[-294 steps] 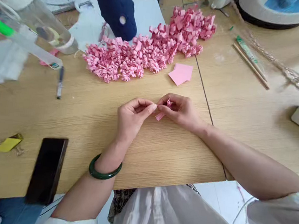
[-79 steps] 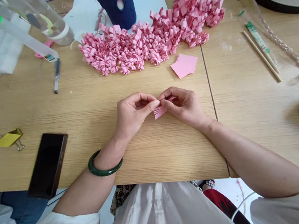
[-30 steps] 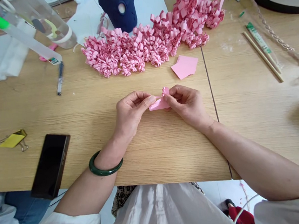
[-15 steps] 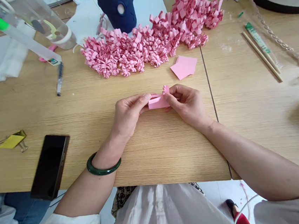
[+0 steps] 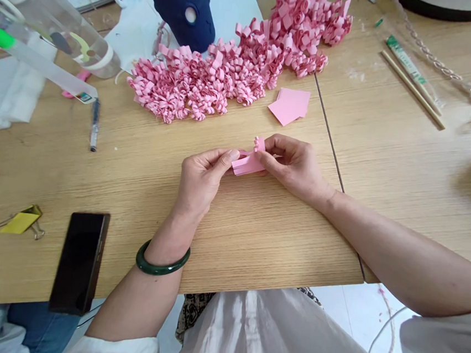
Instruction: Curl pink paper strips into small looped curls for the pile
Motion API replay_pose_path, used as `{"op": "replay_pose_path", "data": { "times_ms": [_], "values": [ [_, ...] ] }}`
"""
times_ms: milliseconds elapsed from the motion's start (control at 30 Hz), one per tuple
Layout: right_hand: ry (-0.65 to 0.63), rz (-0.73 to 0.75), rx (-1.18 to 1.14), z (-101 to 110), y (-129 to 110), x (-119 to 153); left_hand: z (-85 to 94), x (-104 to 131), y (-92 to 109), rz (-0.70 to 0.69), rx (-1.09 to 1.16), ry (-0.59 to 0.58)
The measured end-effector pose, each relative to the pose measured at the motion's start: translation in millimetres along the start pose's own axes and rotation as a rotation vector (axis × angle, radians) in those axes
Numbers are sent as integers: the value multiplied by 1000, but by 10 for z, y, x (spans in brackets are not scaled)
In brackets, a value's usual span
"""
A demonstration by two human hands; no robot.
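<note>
Between my hands, above the table, is a piece of pink paper [image 5: 247,165] cut into strips, with small curls along its upper end. My left hand [image 5: 204,176] pinches the strips at the left between thumb and fingers. My right hand [image 5: 293,162] grips the paper's right part near the curls, thumb in front. Some of the fingertips are hidden behind the paper. Just beyond lie flat pink paper pieces [image 5: 290,107], overlapping. Farther back stretches a long heap of curled pink paper flowers [image 5: 211,80].
A dark blue bottle [image 5: 180,7] and a clear bottle [image 5: 75,22] stand behind the heap. At the left are a pen [image 5: 94,124], a binder clip [image 5: 23,221] and a black phone [image 5: 79,261]. Wooden chopsticks [image 5: 412,89] lie at the back right. A seam [image 5: 331,133] crosses the table.
The pink paper has shifted slightly left and down, and its strips are tilted a little differently. My right hand has lowered slightly. A red-clad leg on the floor has left the view.
</note>
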State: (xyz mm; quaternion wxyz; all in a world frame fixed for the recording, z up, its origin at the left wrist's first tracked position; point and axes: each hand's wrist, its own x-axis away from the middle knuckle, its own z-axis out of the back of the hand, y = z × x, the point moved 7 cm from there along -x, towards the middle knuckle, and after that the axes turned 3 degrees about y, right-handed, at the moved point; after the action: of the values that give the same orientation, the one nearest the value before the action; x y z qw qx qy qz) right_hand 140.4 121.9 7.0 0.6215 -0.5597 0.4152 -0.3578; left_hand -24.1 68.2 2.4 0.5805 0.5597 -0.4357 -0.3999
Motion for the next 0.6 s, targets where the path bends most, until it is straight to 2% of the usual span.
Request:
{"op": "replay_pose_path", "data": {
  "times_ms": [167,467,600],
  "values": [
    [-30,-17,48,-23,6,4,9,19,-19,21,-31,-13],
    [-32,-12,133,-34,-4,28,-77,30,15,42,18,-117],
    [-47,-27,142,-38,11,30,-76,50,50,-27,-54,-84]
  ]
}}
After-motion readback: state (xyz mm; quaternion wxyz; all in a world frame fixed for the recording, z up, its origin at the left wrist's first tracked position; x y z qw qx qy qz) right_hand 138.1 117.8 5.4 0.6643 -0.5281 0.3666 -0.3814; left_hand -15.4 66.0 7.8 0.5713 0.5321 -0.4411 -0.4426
